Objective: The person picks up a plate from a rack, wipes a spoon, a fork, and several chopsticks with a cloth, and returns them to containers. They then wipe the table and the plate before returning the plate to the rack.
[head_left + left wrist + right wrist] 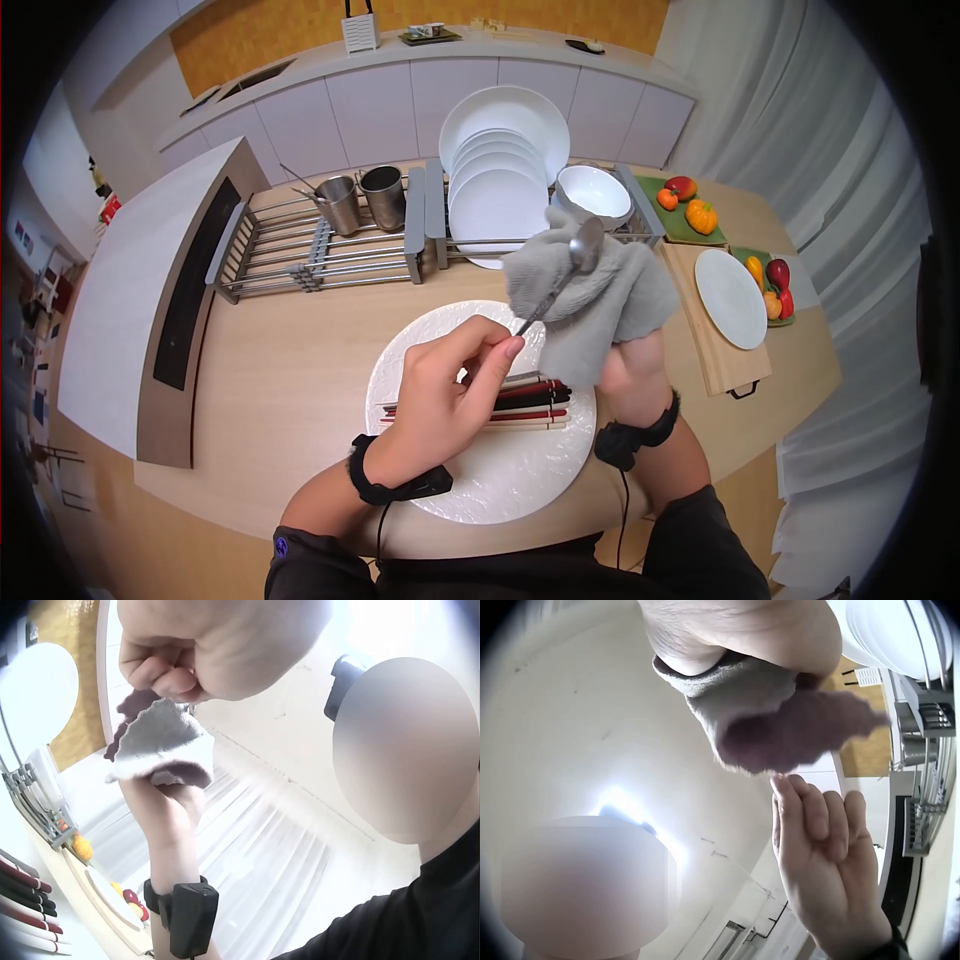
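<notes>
Left grip (450,385) pinches the spoon (586,250) by its handle (537,313), bowl (588,243) beyond, against cloth (632,295) the right grip (635,378) holds.

Shirt (367,930): black, as far as I can see
Left sleeve (315,565): black, with a little purple mark (281,547) near the end
Right sleeve (705,545): black too, and it stops well before the wrist
Left wrist band (361,468): black, with a small black box (428,484)
Right wrist band (664,421): black, and its box has round corners
Left wire (381,528): thin and black
Right wire (624,515): thin and black too
Head camera (345,686): a dark, chunky block
</notes>
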Tool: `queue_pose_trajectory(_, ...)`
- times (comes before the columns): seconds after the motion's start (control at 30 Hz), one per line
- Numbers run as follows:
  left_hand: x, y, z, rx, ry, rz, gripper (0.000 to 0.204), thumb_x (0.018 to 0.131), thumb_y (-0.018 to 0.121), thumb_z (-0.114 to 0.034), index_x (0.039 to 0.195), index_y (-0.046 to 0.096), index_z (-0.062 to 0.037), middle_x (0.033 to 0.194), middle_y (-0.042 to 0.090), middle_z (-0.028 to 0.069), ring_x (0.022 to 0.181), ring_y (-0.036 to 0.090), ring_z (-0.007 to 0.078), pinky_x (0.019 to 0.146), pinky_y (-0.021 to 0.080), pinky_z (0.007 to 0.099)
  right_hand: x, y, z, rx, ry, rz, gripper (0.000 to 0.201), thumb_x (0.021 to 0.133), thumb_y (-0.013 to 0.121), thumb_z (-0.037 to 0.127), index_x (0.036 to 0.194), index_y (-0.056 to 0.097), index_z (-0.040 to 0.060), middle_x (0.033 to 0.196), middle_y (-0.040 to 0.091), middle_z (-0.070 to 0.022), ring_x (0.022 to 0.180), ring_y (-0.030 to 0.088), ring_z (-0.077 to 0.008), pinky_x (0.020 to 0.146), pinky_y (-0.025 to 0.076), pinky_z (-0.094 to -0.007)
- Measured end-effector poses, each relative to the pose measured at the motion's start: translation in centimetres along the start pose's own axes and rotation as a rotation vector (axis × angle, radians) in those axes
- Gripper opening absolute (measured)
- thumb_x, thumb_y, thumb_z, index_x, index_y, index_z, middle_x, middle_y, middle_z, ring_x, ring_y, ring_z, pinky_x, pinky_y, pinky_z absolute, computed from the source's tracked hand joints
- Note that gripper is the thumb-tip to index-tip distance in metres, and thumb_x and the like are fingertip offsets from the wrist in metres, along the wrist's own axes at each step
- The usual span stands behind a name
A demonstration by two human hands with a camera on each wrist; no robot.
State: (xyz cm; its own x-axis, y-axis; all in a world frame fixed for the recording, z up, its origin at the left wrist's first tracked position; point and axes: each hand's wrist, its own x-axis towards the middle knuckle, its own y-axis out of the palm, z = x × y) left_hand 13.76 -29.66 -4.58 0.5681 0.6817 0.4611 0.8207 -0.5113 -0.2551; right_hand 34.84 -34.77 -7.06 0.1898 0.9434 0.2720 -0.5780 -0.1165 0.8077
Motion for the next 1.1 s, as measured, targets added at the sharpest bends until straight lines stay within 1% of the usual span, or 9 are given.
queue_pose_trajectory(0.03,0.0,0.0,0.1,-0.004,0.012,-0.017,0.012,0.098,0.066,-0.005,0.09,0.065,0.0037,0.064,0.061,0.0066,0.057,0.057,0.0095,0.055,0.044,0.0251,-0.1,0.3,-0.6,-0.02,0.022,-0.061,0.058,0.106,0.051,0.042,0.15,0.042,0.0056,0.154,0.047,-0.0109,0.138,0.049,-0.0269,0.119,0.039,-0.0462)
queue_pose_trajectory(0.2,0.0,0.0,0.6,0.029,0.068,0.006,0.01,0.098,0.066,-0.006,0.092,0.066,0.0022,0.063,0.061,0.0097,0.052,0.056,0.0133,0.05,0.042,0.028,-0.8,0.2,-1.1,-0.22,-0.004,-0.093,0.048,0.103,0.059,0.027,0.144,0.047,0.0049,0.139,0.058,-0.0099,0.126,0.059,-0.0231,0.111,0.047,-0.0432)
queue_pose_trajectory(0.33,0.0,-0.1,0.3,0.092,0.077,0.065,0.011,0.097,0.067,-0.004,0.09,0.066,0.0036,0.062,0.06,0.007,0.054,0.056,0.0109,0.053,0.044,0.0249,-0.7,2.4,-0.1,-0.522,-0.211,-0.147,0.05,0.095,0.066,0.007,0.142,0.048,0.0011,0.131,0.062,-0.0111,0.113,0.066,-0.0204,0.094,0.057,-0.0356)
queue_pose_trajectory(0.37,0.1,0.0,0.3,0.109,0.098,0.066,0.01,0.097,0.067,-0.004,0.09,0.066,0.0033,0.062,0.06,0.0072,0.053,0.056,0.0113,0.052,0.043,0.025,-0.6,1.9,0.1,-0.65,-0.243,-0.149,0.044,0.096,0.064,0.006,0.137,0.053,-0.0009,0.125,0.066,-0.0121,0.107,0.069,-0.0219,0.089,0.059,-0.0363)
queue_pose_trajectory(0.47,0.2,0.2,0.7,0.152,0.126,0.077,0.01,0.097,0.067,-0.004,0.09,0.066,0.0027,0.062,0.06,0.0076,0.051,0.055,0.0121,0.051,0.042,0.0256,0.1,0.8,0.3,-0.765,-0.271,-0.143,0.038,0.098,0.059,0.005,0.135,0.054,-0.0015,0.123,0.067,-0.0125,0.106,0.07,-0.0225,0.09,0.06,-0.0368)
queue_pose_trajectory(0.67,0.1,0.5,0.8,0.153,0.129,0.1,0.009,0.096,0.067,-0.004,0.09,0.066,0.0027,0.063,0.061,0.0088,0.051,0.055,0.0132,0.05,0.042,0.0264,0.2,-0.1,0.4,-0.561,-0.174,-0.278,0.038,0.1,0.056,0.007,0.136,0.053,-0.0031,0.127,0.067,-0.0164,0.11,0.07,-0.0258,0.093,0.059,-0.0391)
queue_pose_trajectory(0.77,0.3,0.2,0.8,0.163,0.092,0.098,0.009,0.097,0.067,-0.004,0.09,0.066,0.0029,0.064,0.062,0.0092,0.052,0.057,0.0136,0.051,0.043,0.0268,0.4,0.3,0.4,-0.457,-0.183,-0.298,0.029,0.1,0.051,0.004,0.125,0.064,-0.0024,0.115,0.071,-0.0108,0.102,0.07,-0.019,0.089,0.058,-0.0332)
queue_pose_trajectory(0.87,0.3,0.0,0.9,0.133,0.068,0.083,0.009,0.096,0.067,-0.003,0.089,0.066,0.0031,0.065,0.063,0.0095,0.053,0.057,0.0136,0.053,0.044,0.0268,0.8,-0.2,0.8,-0.349,-0.12,-0.327,0.032,0.105,0.048,0.012,0.13,0.06,-0.0023,0.122,0.068,-0.0128,0.106,0.069,-0.0225,0.093,0.058,-0.0367)
queue_pose_trajectory(1.1,0.2,0.1,1.9,0.048,0.158,-0.184,0.015,0.101,0.064,-0.007,0.091,0.063,0.0037,0.062,0.061,0.0035,0.052,0.054,0.0093,0.05,0.04,0.0232,0.2,0.2,0.7,-0.117,-0.052,-0.085,0.047,0.107,0.05,0.036,0.137,0.055,0.0002,0.136,0.061,-0.0128,0.127,0.058,-0.0258,0.113,0.044,-0.0454)
